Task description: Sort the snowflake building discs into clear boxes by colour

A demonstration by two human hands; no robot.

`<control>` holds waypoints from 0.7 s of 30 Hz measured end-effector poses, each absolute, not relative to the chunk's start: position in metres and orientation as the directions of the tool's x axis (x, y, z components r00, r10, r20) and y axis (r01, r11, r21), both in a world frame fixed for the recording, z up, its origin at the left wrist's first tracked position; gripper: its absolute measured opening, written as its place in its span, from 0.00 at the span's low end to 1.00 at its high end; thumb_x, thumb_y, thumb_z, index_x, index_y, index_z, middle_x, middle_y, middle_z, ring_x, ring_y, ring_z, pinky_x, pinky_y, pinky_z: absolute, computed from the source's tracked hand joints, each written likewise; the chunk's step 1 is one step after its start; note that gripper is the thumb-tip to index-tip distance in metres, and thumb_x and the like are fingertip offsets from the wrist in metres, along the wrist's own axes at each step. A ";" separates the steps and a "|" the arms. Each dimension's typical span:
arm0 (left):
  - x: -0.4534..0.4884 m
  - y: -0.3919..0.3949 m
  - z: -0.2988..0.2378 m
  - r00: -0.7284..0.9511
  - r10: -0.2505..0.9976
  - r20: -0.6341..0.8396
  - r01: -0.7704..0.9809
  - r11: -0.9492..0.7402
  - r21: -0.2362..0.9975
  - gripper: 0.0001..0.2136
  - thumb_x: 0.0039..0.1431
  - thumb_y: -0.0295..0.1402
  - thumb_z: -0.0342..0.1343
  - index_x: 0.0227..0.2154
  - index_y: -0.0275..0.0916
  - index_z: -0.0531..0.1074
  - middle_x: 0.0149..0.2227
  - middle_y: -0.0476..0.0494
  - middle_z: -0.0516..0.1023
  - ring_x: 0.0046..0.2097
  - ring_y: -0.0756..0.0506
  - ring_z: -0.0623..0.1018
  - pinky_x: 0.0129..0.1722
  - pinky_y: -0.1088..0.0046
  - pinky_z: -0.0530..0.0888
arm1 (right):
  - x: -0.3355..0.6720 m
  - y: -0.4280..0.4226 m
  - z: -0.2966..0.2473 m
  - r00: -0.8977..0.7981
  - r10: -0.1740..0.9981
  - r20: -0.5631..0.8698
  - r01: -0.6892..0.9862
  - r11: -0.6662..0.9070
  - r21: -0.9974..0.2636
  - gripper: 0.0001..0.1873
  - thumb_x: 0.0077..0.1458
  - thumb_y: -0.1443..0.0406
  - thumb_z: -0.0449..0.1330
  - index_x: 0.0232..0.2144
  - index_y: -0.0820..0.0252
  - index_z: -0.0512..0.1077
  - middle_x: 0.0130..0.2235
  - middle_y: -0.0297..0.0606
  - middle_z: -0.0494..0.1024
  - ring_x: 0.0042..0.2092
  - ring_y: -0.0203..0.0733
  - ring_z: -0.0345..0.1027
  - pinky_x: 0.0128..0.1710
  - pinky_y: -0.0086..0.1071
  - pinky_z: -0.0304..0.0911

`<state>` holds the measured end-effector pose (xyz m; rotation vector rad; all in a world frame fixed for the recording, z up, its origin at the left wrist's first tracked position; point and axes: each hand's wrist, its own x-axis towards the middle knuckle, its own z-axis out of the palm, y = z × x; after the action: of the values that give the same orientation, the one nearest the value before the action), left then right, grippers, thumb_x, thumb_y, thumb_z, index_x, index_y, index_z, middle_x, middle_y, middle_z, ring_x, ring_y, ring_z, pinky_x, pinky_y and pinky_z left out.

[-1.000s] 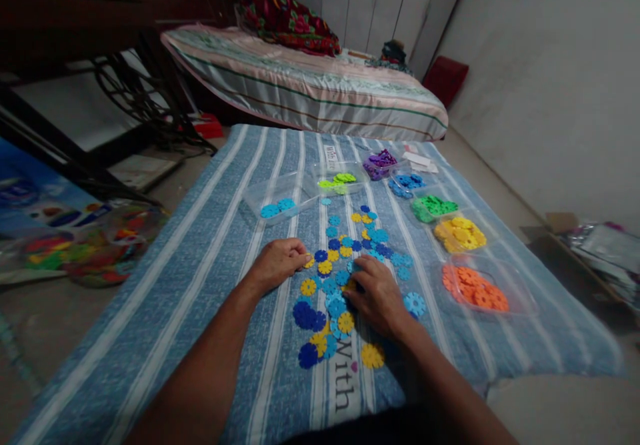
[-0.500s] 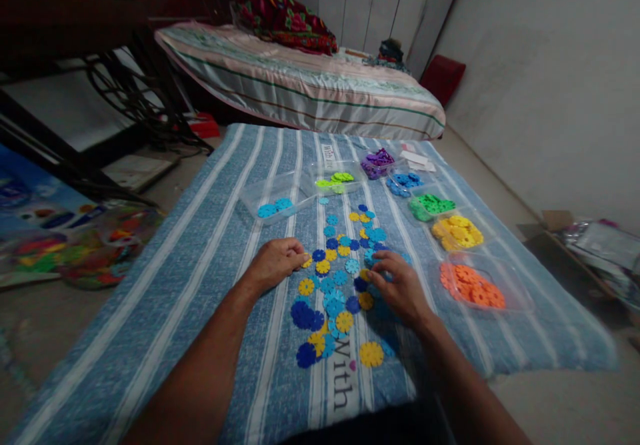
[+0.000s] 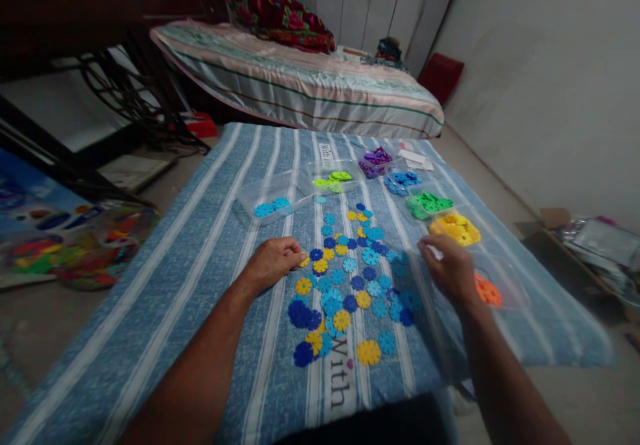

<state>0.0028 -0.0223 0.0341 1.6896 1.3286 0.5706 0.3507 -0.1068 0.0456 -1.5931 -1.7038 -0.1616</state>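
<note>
Loose snowflake-shaped plastic discs (image 3: 350, 285) in yellow, light blue and dark blue lie scattered on a blue striped cloth (image 3: 200, 265). My left hand (image 3: 273, 261) rests curled at the pile's left edge, fingertips pinched on a yellow disc (image 3: 303, 259). My right hand (image 3: 447, 270) hovers at the pile's right, over the near rim of a clear tray holding orange discs (image 3: 489, 293). Its fingers are closed; what they hold is hidden.
Clear trays of sorted discs curve along the far side: light blue (image 3: 270, 206), lime (image 3: 333, 180), purple (image 3: 375, 160), blue (image 3: 403, 179), green (image 3: 429, 203), yellow (image 3: 455, 227). A bed (image 3: 300, 85) stands behind, colourful toys (image 3: 85, 248) lie on the floor left, a cardboard box (image 3: 555, 218) right.
My right hand has left the middle of the pile and moved right to the orange tray. Several discs are now spread further right. My left hand has stayed put.
</note>
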 end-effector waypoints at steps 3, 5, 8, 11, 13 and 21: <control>0.003 -0.022 0.034 0.321 0.933 -0.165 0.528 -0.031 0.849 0.11 0.45 0.42 0.59 0.24 0.38 0.70 0.17 0.53 0.71 0.21 0.51 0.70 0.21 0.77 0.63 | 0.305 -0.127 0.028 -0.099 0.836 0.540 0.801 0.389 -0.456 0.08 0.57 0.64 0.56 0.34 0.56 0.75 0.40 0.43 0.78 0.45 0.47 0.72 0.45 0.43 0.68; 0.003 -0.022 0.035 0.327 0.931 -0.166 0.521 -0.031 0.853 0.11 0.45 0.42 0.59 0.23 0.38 0.70 0.17 0.53 0.71 0.21 0.51 0.69 0.21 0.77 0.63 | 0.283 -0.137 0.020 -0.208 0.827 0.522 0.760 0.472 -0.447 0.08 0.57 0.65 0.56 0.36 0.55 0.75 0.44 0.44 0.77 0.51 0.49 0.68 0.49 0.46 0.66; 0.004 -0.023 0.036 0.329 0.930 -0.165 0.513 -0.029 0.858 0.11 0.45 0.42 0.58 0.23 0.38 0.70 0.18 0.53 0.71 0.21 0.51 0.69 0.21 0.77 0.63 | 0.265 -0.146 0.016 -0.321 0.815 0.482 0.732 0.536 -0.420 0.08 0.57 0.66 0.57 0.38 0.55 0.75 0.47 0.44 0.75 0.56 0.51 0.64 0.52 0.48 0.63; 0.004 -0.024 0.037 0.320 0.932 -0.170 0.520 -0.023 0.854 0.11 0.45 0.42 0.58 0.23 0.38 0.70 0.17 0.53 0.71 0.21 0.51 0.69 0.20 0.77 0.62 | 0.258 -0.149 0.016 -0.382 0.823 0.420 0.740 0.545 -0.394 0.09 0.56 0.66 0.59 0.40 0.54 0.75 0.49 0.44 0.74 0.58 0.53 0.60 0.53 0.51 0.62; 0.005 -0.025 0.037 0.317 0.933 -0.171 0.527 -0.023 0.850 0.12 0.45 0.42 0.58 0.24 0.38 0.70 0.18 0.52 0.71 0.22 0.51 0.70 0.21 0.77 0.63 | 0.255 -0.149 0.017 -0.409 0.827 0.385 0.749 0.546 -0.377 0.11 0.55 0.66 0.60 0.42 0.54 0.74 0.51 0.45 0.73 0.59 0.55 0.58 0.54 0.53 0.61; 0.004 -0.024 0.034 0.323 0.933 -0.157 0.527 -0.040 0.849 0.11 0.45 0.42 0.58 0.24 0.39 0.70 0.18 0.53 0.71 0.22 0.50 0.70 0.22 0.76 0.64 | 0.260 -0.150 0.019 -0.417 0.844 0.337 0.768 0.525 -0.366 0.13 0.55 0.63 0.60 0.44 0.57 0.73 0.52 0.48 0.72 0.59 0.58 0.58 0.52 0.54 0.62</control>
<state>0.0037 -0.0237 0.0338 1.6962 1.3266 0.5714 0.2598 -0.1503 0.0185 -1.3128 -2.2874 0.2114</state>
